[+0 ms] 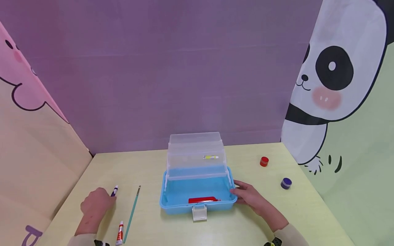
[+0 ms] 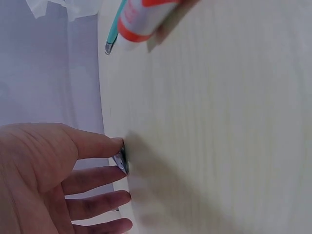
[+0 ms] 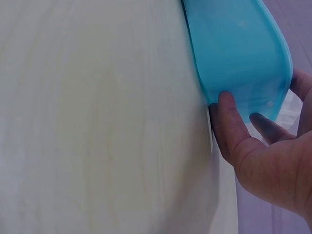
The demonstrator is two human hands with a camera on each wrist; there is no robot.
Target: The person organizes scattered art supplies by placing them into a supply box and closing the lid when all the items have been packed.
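My left hand (image 1: 97, 202) is at the left of the table, pinching a small purple-and-white paint tube (image 1: 115, 190) between thumb and index finger. In the left wrist view the tube (image 2: 121, 160) lies low against the tabletop, the other fingers spread beside it. Mid-table stands a blue plastic box (image 1: 173, 207) with its clear lid (image 1: 197, 147) raised. A red tube (image 1: 203, 200) lies inside near the front wall. My right hand (image 1: 250, 197) holds the box's right end, thumb at the rim; in the right wrist view, fingertips (image 3: 226, 100) press its outer wall.
Left of the box lie a teal paintbrush (image 1: 133, 213) and a red-and-white paint tube (image 1: 120, 233). A yellow tube (image 1: 210, 157) shows at the clear lid. To the right stand a red-lidded jar (image 1: 264, 161) and a purple jar (image 1: 286, 183). Walls (image 1: 191, 75) border the table.
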